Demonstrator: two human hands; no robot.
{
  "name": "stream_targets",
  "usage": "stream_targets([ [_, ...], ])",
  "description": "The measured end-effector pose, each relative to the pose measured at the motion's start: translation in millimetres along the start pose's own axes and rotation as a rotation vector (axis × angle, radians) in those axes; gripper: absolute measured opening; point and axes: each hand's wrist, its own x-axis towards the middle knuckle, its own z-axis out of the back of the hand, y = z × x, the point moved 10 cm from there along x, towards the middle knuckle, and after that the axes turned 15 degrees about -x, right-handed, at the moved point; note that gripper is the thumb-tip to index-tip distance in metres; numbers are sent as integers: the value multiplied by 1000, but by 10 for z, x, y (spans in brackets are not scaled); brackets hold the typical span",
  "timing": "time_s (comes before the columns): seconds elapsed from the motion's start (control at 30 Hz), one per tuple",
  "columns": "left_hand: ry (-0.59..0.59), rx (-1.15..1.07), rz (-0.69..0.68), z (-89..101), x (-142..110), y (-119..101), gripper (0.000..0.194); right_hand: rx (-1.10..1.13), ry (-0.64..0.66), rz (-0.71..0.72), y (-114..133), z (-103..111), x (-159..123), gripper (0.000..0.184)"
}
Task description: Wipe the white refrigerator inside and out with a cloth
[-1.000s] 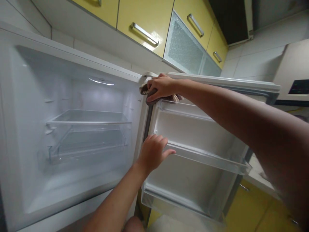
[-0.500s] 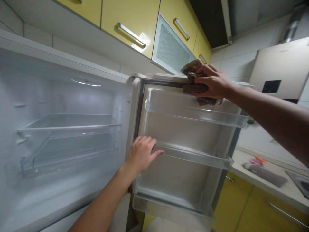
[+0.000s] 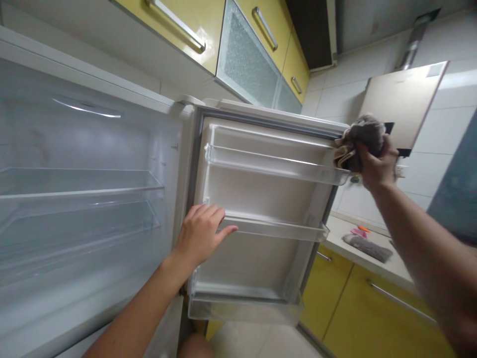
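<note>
The open fridge door [image 3: 261, 199] stands in front of me with clear door shelves [image 3: 276, 166] on its inner side. My right hand [image 3: 378, 164] is closed round a crumpled grey-brown cloth [image 3: 359, 139] and presses it against the door's top outer corner. My left hand [image 3: 199, 233] rests with fingers spread on the hinge-side edge of the door, by the end of the middle door shelf [image 3: 274, 227]. The fridge's interior [image 3: 82, 199] on the left has clear shelves with nothing on them.
Yellow wall cabinets [image 3: 186, 20] with metal handles hang above the fridge. A counter [image 3: 368, 256] with a grey cloth [image 3: 367, 247] and small pink and orange items lies right of the door, over yellow base cabinets [image 3: 372, 318]. A range hood [image 3: 404, 99] is on the tiled wall.
My right hand has slid the cloth along the door's top edge from the hinge side to the outer corner. My left hand has stayed on the door's edge. My view has turned right.
</note>
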Motion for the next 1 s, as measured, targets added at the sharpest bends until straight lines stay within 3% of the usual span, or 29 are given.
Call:
stream_targets([
  [0.1,2,22,2,-32,12,-23,39,122,-149,-218,-239,-33,-398,45],
  [0.17,3,40,5,-63,24,-38,38,131,-149,-272,-321,-118,-762,46],
  [0.3,-8,63,8,-128,57,-65,35,122,24,-372,-543,-360,-1754,45],
  [0.4,-18,63,16,-153,74,-72,34,162,155,-568,-825,-524,-2648,53],
  [0.5,-12,61,27,-156,77,-75,35,182,190,-749,-1026,-578,-3475,58],
  [0.6,-3,72,36,-144,78,-83,36,166,207,-877,-1076,-575,-4229,61],
  [0.83,14,93,55,-156,97,-80,38,221,119,-1236,-876,-576,-5921,50],
  [0.93,25,103,55,-168,101,-77,40,343,157,-1319,-494,-881,-6404,39],
  [1.0,36,110,58,-176,102,-77,42,444,242,-1329,-28,-1231,-6635,33],
])
